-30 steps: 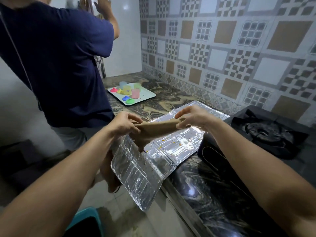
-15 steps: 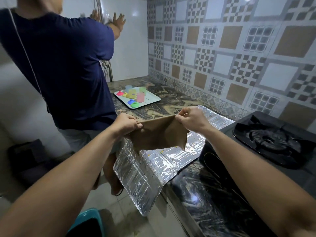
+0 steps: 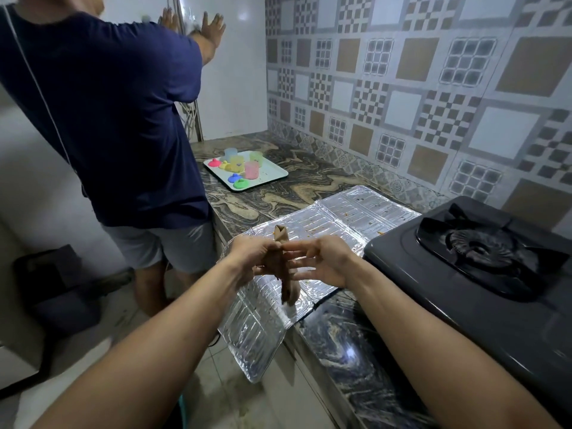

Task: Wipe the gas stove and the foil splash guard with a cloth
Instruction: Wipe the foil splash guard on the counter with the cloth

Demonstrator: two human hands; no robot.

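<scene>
A brown cloth [image 3: 283,270] hangs folded in half between my hands, above the foil splash guard [image 3: 346,212]. My left hand [image 3: 252,257] grips the cloth's upper part. My right hand [image 3: 322,261] is beside it with fingers spread and relaxed, fingertips touching the cloth. The silver foil guard lies flat on the counter with orange food spots on it, and its near end droops over the counter edge. A dark grey gas stove [image 3: 483,258] with a black burner grate sits to the right of the foil.
A person in a navy shirt [image 3: 102,119] stands close on the left, hands on the white wall. A white tray [image 3: 272,176] with several coloured cups sits further back on the marble counter [image 3: 278,196]. A patterned tile wall runs behind.
The cloth was stretched wide between both hands; my hands have come together and folded it into a narrow hanging strip. My right hand has loosened its pinch.
</scene>
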